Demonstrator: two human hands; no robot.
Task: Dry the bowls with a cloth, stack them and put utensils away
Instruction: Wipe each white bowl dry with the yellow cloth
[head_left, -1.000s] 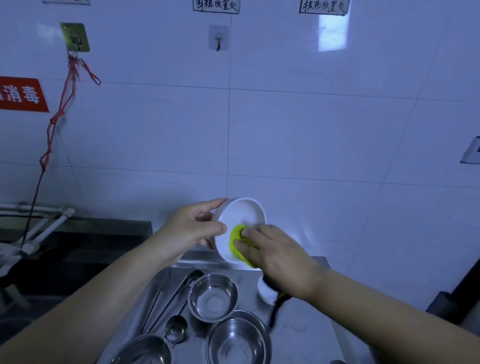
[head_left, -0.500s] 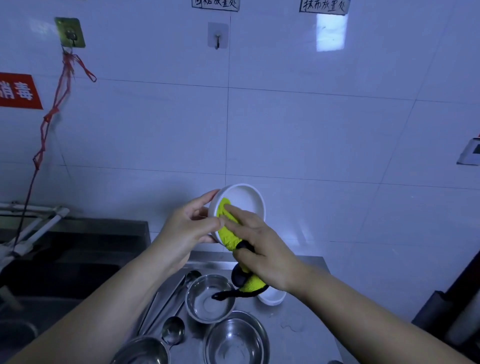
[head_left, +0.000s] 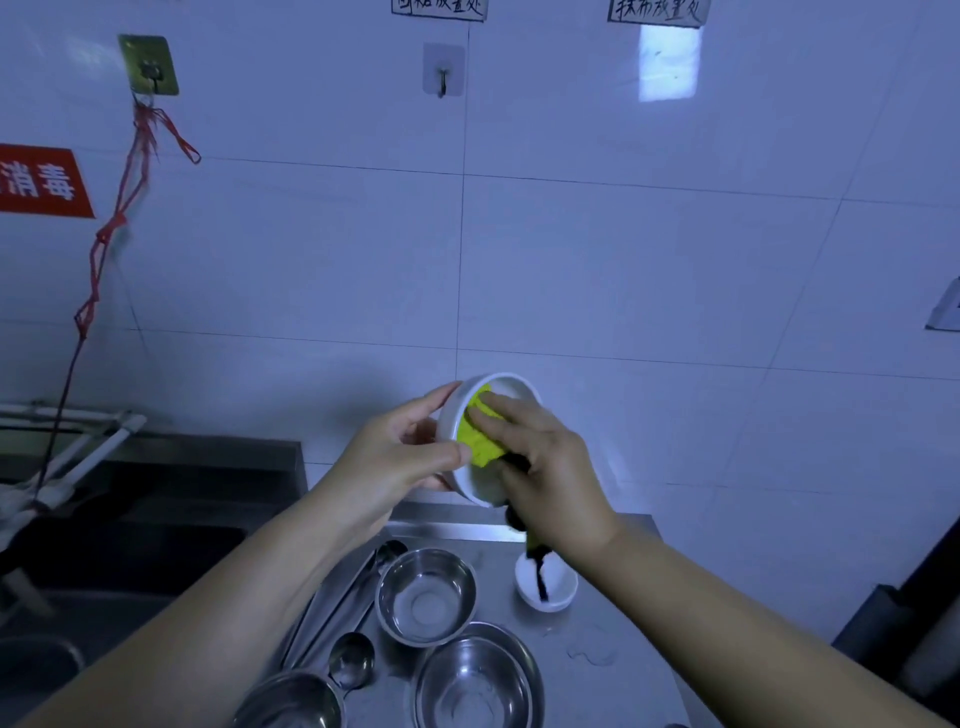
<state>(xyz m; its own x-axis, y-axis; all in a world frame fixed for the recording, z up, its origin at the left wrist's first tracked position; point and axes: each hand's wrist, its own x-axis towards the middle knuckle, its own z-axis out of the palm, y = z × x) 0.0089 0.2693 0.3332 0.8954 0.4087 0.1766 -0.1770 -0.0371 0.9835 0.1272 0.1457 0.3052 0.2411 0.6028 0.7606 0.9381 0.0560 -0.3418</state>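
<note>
Holding the white bowl (head_left: 485, 441) tipped on its side above the back of the bench (head_left: 597, 649), your left hand (head_left: 400, 457) grips its rim, thumb curled over the near edge and fingers (head_left: 441, 395) wrapped behind the wall. At the far left a dark sink (head_left: 145, 519) sits below a red sign (head_left: 41, 179) and a red string (head_left: 119, 218) hanging from a wall hook (head_left: 148, 65). On the bench under your left forearm lie long steel utensils, with a ladle (head_left: 352, 660) nearest you. Beside them stand three steel bowls: one cut off by the lower edge (head_left: 291, 701), one small steel bowl (head_left: 426, 595) further back, and a larger steel bowl (head_left: 478, 675) close in front of it. Inside the raised bowl, the yellow cloth (head_left: 480, 439) lies flat against the inner wall. Your right hand (head_left: 550, 467) presses it there with straight fingertips, the other fingers curled round the bunched part, whose dark tail (head_left: 537, 566) dangles down over a small white bowl (head_left: 545, 584) standing on the bench.
</note>
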